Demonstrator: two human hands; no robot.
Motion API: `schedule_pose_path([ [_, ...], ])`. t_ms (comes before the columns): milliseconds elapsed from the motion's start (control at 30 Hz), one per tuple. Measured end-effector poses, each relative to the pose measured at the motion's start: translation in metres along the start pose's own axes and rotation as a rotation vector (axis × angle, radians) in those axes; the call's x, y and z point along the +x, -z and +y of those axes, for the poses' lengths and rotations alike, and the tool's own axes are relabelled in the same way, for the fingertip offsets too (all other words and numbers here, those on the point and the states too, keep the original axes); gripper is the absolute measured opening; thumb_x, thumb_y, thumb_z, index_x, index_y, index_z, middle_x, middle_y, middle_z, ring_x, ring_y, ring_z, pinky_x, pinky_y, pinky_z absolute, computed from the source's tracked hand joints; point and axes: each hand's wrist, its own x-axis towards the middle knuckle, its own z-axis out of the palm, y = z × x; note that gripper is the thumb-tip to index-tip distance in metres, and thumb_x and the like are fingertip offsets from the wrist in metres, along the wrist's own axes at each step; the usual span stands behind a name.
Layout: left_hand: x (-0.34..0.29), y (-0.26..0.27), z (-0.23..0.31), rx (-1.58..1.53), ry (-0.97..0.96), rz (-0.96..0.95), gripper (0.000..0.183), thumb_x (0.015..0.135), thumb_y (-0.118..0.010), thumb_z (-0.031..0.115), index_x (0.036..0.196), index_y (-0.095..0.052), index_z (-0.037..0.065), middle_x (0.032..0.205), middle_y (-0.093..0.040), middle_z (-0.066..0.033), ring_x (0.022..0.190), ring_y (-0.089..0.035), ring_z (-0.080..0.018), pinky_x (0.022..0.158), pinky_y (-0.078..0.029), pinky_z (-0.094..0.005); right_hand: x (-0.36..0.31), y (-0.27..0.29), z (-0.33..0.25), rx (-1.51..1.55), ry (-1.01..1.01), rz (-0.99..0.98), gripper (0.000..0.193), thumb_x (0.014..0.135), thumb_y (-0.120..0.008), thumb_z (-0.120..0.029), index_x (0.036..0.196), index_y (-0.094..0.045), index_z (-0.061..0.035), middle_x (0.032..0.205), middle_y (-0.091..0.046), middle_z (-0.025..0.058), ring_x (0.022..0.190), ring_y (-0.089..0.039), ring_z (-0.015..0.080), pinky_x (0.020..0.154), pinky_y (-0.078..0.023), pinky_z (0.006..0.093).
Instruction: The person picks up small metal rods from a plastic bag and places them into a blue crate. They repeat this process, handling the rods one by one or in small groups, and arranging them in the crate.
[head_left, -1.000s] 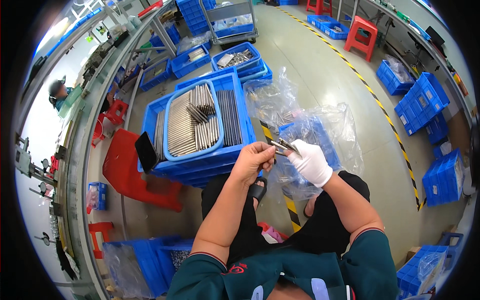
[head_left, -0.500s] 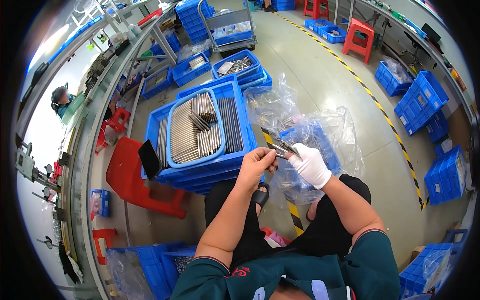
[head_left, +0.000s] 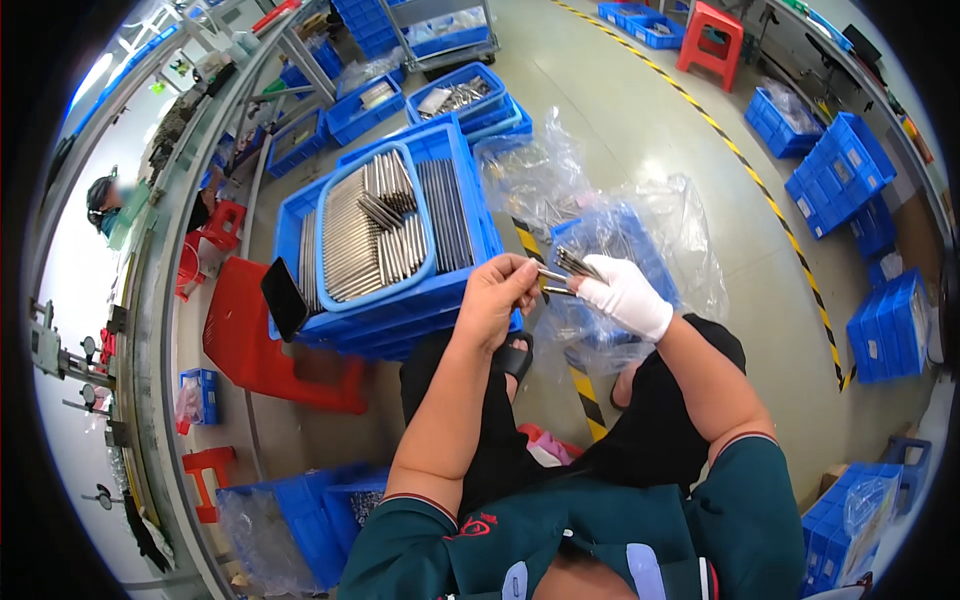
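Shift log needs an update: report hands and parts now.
Left hand bare, pinching metal strips. Gloved right hand grips more strips. Blue tray ahead, nothing blocking.

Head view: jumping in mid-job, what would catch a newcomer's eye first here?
At centre, the bare left hand and white-gloved right hand meet over a few thin metal rods, held above a blue crate lined with a clear plastic bag. To their left, a blue crate holds rows of similar rods, with a red stool beside it.
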Motion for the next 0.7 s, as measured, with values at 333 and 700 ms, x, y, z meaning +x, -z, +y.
schedule_pose_path([
  [333, -0.002, 0.006, 0.007, 0.115, -0.020, -0.158, 0.018, 0.085, -0.067, 0.010, 0.096, -0.064, -0.004, 0.074, -0.062, -0.0076, 0.062, -0.057, -0.0113, 0.055, -0.046, -0.0223, 0.001, 0.009, 0.003, 0.002, -0.034, -0.098, 0.031, 0.087, -0.059, -0.032, 0.083, -0.059, -0.0011, 0.066, -0.050, 0.0047, 0.064, -0.046, 0.0135, 0.059, -0.039, 0.0306],
  [700, -0.004, 0.004, 0.010, 0.232, -0.121, 0.061, 0.020, 0.085, -0.068, 0.017, 0.092, -0.066, -0.002, 0.075, -0.060, -0.0010, 0.066, -0.048, -0.0051, 0.059, -0.037, -0.0201, 0.005, 0.009, 0.010, 0.133, -0.133, -0.094, 0.033, 0.088, -0.057, -0.034, 0.083, -0.059, -0.0017, 0.064, -0.050, 0.0047, 0.061, -0.048, 0.0132, 0.057, -0.040, 0.0301],
])
